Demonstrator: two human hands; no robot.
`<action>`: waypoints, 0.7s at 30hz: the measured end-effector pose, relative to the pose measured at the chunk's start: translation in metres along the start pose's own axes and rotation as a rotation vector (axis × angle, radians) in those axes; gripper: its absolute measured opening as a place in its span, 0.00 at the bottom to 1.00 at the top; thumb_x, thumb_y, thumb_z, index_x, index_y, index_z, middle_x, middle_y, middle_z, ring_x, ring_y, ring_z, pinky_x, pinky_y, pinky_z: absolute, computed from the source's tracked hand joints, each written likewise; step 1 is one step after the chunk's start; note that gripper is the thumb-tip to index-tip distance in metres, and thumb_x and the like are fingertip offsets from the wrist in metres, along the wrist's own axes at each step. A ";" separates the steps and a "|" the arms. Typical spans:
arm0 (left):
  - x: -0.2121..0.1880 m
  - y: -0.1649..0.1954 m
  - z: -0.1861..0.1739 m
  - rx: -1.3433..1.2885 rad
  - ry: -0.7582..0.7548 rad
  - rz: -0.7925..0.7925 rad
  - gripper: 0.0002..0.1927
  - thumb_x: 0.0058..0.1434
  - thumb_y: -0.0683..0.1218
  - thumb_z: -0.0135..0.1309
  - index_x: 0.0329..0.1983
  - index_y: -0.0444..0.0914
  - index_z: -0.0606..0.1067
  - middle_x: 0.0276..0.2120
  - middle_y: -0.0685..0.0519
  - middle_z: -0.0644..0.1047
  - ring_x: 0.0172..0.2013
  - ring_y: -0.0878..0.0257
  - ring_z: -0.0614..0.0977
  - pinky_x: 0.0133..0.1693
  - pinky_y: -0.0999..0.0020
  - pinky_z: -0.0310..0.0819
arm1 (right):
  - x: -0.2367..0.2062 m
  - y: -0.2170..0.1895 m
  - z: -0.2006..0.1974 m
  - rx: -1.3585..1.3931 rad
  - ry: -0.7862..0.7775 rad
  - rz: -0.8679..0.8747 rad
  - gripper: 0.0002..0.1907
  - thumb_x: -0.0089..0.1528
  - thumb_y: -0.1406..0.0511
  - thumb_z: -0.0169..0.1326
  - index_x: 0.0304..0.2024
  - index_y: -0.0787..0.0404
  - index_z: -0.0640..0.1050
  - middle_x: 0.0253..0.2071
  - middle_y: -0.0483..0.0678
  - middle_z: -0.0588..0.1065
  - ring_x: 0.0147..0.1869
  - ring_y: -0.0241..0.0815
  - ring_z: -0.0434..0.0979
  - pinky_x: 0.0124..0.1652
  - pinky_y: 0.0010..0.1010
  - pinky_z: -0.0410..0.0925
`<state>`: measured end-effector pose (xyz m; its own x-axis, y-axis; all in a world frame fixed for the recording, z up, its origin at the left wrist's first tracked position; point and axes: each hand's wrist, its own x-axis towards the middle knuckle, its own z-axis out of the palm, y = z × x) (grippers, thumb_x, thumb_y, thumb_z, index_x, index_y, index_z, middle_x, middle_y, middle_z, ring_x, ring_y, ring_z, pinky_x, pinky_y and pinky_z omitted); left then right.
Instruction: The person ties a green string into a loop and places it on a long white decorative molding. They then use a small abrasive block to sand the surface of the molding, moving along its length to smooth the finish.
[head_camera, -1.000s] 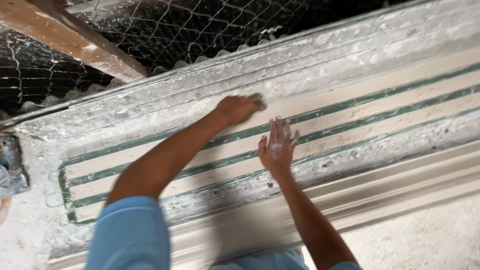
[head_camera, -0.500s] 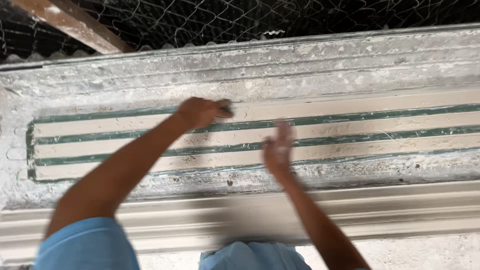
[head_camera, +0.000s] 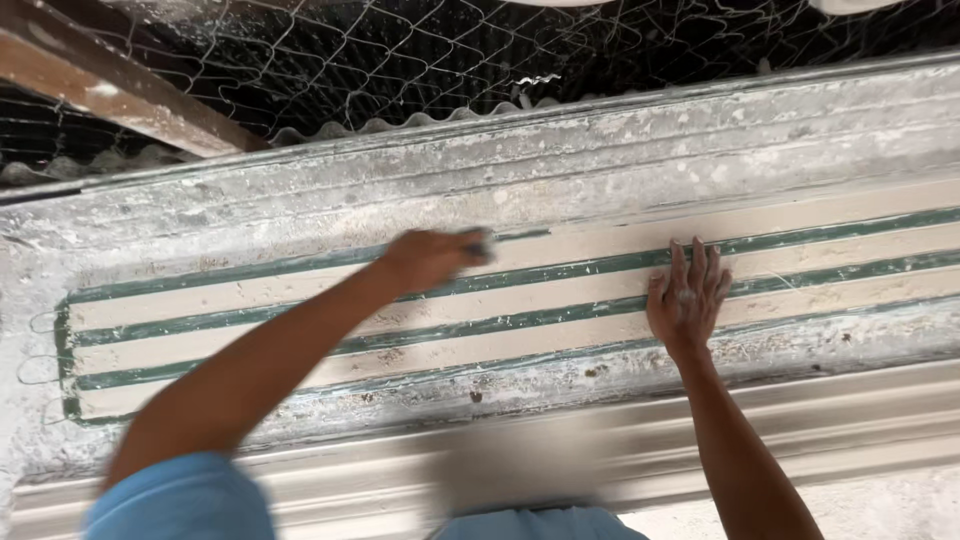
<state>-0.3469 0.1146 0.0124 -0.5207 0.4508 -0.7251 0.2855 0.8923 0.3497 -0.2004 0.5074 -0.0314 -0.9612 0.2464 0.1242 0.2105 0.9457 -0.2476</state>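
A: What lies under the hands?
B: A long, pale plaster-crusted mould with green ribs (head_camera: 560, 300); its long axis runs left to right, rising slightly toward the right.
A: And the hands?
B: The right hand (head_camera: 686, 296) lies flat on it, fingers spread, pointing away. The left hand (head_camera: 428, 260), further left, is curled around a small blurred tool (head_camera: 483, 243).

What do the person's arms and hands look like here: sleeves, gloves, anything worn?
Both arms are bare from the elbow down. A short blue sleeve covers the left upper arm. The left hand and right hand wear no gloves. No watch or bracelet shows; the left hand is motion-blurred.
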 end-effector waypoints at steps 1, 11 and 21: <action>-0.027 -0.026 -0.005 0.070 0.176 0.245 0.29 0.66 0.65 0.27 0.70 0.66 0.61 0.75 0.65 0.61 0.27 0.66 0.80 0.32 0.65 0.83 | 0.000 0.002 0.003 -0.008 0.005 0.005 0.30 0.71 0.53 0.38 0.74 0.55 0.65 0.77 0.60 0.56 0.81 0.67 0.46 0.72 0.68 0.38; 0.063 0.090 -0.015 0.320 0.314 0.475 0.26 0.75 0.60 0.33 0.75 0.62 0.58 0.66 0.55 0.67 0.37 0.62 0.81 0.38 0.67 0.81 | -0.004 0.007 -0.001 0.002 0.006 0.008 0.30 0.73 0.50 0.34 0.74 0.53 0.64 0.78 0.59 0.57 0.83 0.63 0.46 0.75 0.62 0.39; 0.002 0.004 -0.011 0.321 0.202 0.305 0.27 0.68 0.47 0.45 0.67 0.66 0.66 0.75 0.66 0.54 0.39 0.61 0.83 0.35 0.66 0.83 | 0.000 0.003 0.003 -0.054 -0.047 0.055 0.32 0.71 0.48 0.34 0.76 0.49 0.61 0.78 0.57 0.55 0.82 0.61 0.43 0.74 0.59 0.35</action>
<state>-0.3563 0.1193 0.0186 -0.5114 0.7148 -0.4770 0.6666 0.6803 0.3048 -0.2002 0.5095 -0.0351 -0.9550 0.2891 0.0663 0.2711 0.9415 -0.2002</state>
